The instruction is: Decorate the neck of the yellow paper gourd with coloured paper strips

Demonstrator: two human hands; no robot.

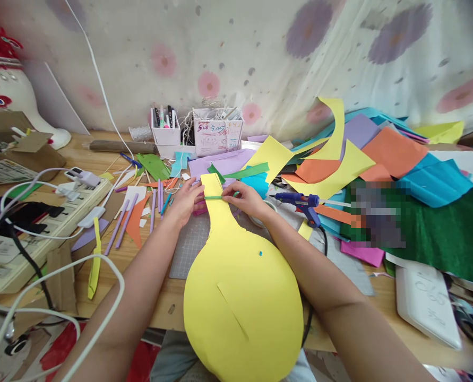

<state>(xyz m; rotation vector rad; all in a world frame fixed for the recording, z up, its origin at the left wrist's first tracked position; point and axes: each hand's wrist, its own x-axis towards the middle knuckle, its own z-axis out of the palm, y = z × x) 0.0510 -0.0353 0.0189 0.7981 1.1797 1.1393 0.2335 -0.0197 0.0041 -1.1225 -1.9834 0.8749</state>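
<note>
A large yellow paper cutout (240,297), with a round body and a narrow neck, lies partly on the table and reaches over its front edge toward my lap. A thin green paper strip (213,198) runs across its neck. My left hand (186,202) grips the neck's left edge near one end of the strip, fingertips at the paper. On the other side, my right hand (244,199) pinches the strip's right end between thumb and fingers. A tiny blue bit (260,253) sits on the yellow body, above a slanted slit or crease. Under the neck is a grey cutting mat (184,246).
A blue hot glue gun (300,201) lies right of my right hand, its cord trailing forward. Coloured paper scraps (395,151) pile up behind it. Purple paper sticks (127,220), a power strip (72,223) and looping white cables are at left. Pen boxes (218,135) stand behind.
</note>
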